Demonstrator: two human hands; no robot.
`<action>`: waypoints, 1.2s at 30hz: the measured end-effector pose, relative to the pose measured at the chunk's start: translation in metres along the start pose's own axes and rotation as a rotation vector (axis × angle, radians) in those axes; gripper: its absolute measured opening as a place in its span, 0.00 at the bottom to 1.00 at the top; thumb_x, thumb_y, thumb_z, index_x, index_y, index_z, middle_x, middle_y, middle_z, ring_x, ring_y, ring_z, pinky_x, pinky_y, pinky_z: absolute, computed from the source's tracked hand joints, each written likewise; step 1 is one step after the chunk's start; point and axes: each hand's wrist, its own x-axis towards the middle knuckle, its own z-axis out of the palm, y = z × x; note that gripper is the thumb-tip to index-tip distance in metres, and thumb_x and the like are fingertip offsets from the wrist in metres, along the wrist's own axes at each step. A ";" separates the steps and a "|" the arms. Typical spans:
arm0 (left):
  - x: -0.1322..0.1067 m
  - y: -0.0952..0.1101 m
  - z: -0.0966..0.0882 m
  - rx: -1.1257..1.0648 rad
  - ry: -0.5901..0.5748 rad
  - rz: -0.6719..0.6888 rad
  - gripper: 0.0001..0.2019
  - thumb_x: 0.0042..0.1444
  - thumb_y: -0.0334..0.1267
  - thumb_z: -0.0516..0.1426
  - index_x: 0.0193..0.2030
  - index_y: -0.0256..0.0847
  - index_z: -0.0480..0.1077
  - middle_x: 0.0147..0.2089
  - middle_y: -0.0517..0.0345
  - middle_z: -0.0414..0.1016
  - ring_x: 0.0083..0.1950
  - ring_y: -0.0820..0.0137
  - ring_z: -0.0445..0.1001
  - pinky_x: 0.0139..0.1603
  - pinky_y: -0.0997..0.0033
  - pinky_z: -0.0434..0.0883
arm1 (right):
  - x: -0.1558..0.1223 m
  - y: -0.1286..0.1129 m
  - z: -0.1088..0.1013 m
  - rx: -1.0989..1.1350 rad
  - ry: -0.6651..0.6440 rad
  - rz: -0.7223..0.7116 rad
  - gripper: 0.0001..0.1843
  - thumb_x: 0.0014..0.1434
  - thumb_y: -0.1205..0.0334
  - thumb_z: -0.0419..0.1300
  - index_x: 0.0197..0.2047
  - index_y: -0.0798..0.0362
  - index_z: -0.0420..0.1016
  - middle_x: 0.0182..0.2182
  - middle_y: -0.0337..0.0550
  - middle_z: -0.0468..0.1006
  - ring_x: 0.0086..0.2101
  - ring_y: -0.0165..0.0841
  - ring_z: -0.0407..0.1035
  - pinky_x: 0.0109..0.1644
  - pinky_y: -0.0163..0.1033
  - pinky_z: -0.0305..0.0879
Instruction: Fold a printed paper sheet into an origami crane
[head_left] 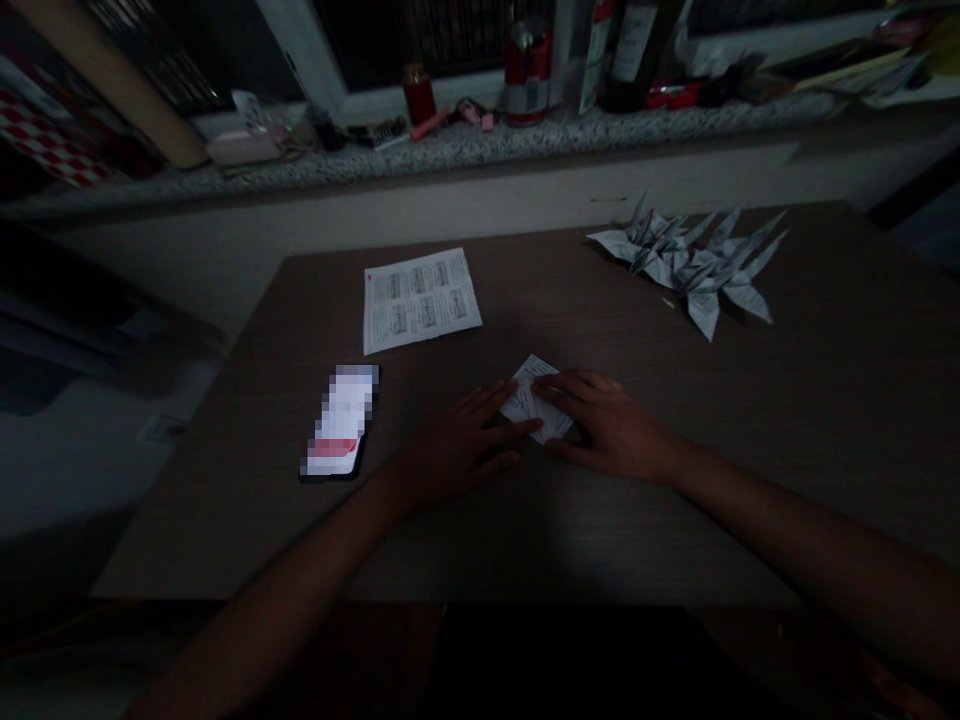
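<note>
Paper piece [531, 398], part-folded, lies flat at bench [825, 420] ctr: left hand [457, 448] fingers [491, 400] spread, pinning its near edge; right hand [611, 425] fingers close together, pressing it down, prob. to hold it steady. Phone [341, 420] at left, printed sheet [420, 300] behind, folded paper shapes [694, 265] piled far right.

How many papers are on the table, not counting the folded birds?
2. A flat printed sheet lies beyond the phone; a small folded piece is pressed under the left hand and right hand. Others may hide beneath the bird pile.
</note>
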 end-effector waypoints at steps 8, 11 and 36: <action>-0.001 0.002 0.000 0.021 0.072 -0.007 0.26 0.72 0.49 0.55 0.74 0.61 0.60 0.83 0.55 0.38 0.80 0.48 0.47 0.75 0.38 0.58 | 0.000 -0.001 -0.001 -0.030 -0.010 0.016 0.37 0.65 0.48 0.62 0.72 0.54 0.64 0.68 0.58 0.68 0.63 0.53 0.64 0.63 0.60 0.64; -0.002 0.003 0.001 0.043 0.076 -0.004 0.26 0.72 0.50 0.55 0.74 0.61 0.60 0.82 0.53 0.38 0.80 0.48 0.48 0.75 0.38 0.58 | 0.000 -0.002 -0.001 -0.033 -0.012 0.017 0.37 0.65 0.48 0.62 0.72 0.54 0.63 0.68 0.58 0.68 0.63 0.53 0.65 0.63 0.60 0.64; 0.000 0.013 0.003 0.060 0.006 0.024 0.30 0.72 0.49 0.54 0.77 0.63 0.52 0.83 0.51 0.34 0.81 0.45 0.44 0.75 0.37 0.57 | 0.002 0.004 -0.003 0.020 -0.025 -0.014 0.33 0.70 0.51 0.58 0.75 0.47 0.60 0.68 0.51 0.70 0.62 0.51 0.64 0.63 0.61 0.65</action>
